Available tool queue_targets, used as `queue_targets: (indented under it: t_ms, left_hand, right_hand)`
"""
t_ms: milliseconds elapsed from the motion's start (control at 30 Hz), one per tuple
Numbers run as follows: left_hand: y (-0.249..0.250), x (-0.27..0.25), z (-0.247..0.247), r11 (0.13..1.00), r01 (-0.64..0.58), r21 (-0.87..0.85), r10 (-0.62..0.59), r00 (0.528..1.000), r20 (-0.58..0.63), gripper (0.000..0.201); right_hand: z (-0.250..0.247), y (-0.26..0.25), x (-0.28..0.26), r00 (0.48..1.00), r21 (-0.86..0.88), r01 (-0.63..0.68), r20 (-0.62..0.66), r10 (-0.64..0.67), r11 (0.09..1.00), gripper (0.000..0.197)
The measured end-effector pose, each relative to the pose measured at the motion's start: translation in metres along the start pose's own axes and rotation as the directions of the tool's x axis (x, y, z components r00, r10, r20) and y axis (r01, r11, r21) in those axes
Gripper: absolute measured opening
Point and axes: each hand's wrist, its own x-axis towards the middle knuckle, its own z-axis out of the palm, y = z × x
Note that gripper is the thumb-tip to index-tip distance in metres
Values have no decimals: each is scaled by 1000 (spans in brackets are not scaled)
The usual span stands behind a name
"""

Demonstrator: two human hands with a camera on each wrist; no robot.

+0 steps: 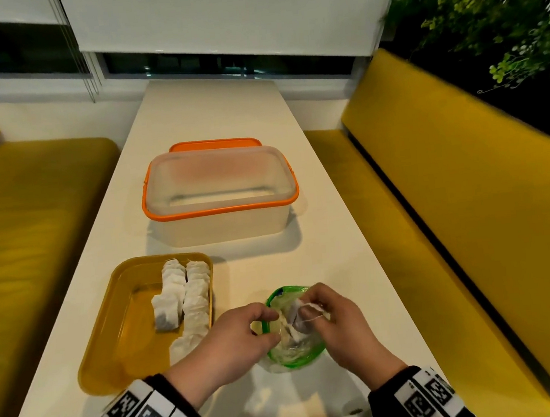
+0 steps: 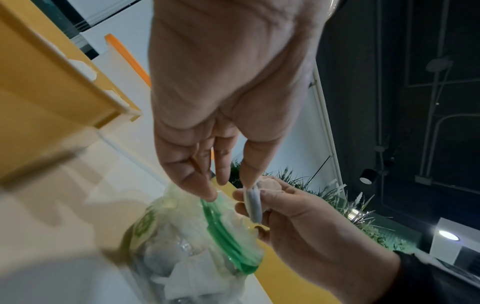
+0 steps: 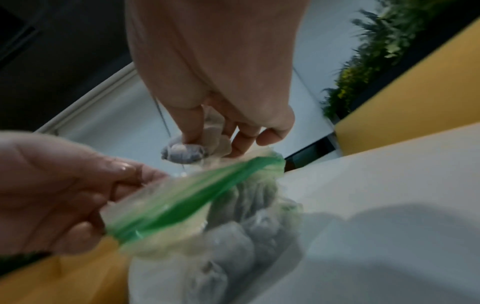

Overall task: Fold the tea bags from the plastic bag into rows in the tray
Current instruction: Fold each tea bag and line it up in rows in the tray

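A clear plastic bag with a green zip rim stands on the table near me, several tea bags inside it. My left hand pinches the bag's left rim and holds it open. My right hand grips one grey-white tea bag just above the bag's mouth, its string trailing over my fingers. The same tea bag shows in the left wrist view, and again as a tea bag in the right wrist view. The yellow tray lies to the left with two rows of folded tea bags along its right side.
A clear storage box with an orange rim stands behind the tray, its orange lid beyond it. The white table is narrow, with yellow benches on both sides. Plants hang at the far right.
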Motion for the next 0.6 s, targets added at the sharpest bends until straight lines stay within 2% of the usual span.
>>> queue_targets:
  t_ms: [100, 200, 267, 367, 467, 600]
  left_hand:
    - [3, -1, -2, 999, -18, -44, 18, 1000, 17, 32]
    - [10, -3, -5, 993, -63, -96, 62, 998, -9, 24]
    - [18, -4, -8, 961, -85, -264, 82, 996, -26, 21]
    - [30, -9, -12, 824, -36, -566, 72, 997, 41, 27]
    - [34, -15, -17, 715, 3, -699, 77, 994, 83, 15]
    - [26, -22, -30, 532, 85, -843, 3, 995, 102, 4]
  right_hand:
    - [-8, -7, 2, 992, 234, -84, -73, 104, 969, 9]
    - [-17, -18, 6, 985, 406, -123, -60, 161, 905, 10]
    - [-21, -28, 6, 989, 427, -124, -21, 146, 896, 8]
    - [-21, -44, 3, 995, 387, -96, 20, 96, 917, 6]
    - [-16, -59, 0, 998, 310, -67, 18, 64, 949, 8]
    - [-8, -76, -2, 999, 246, -41, -8, 44, 968, 9]
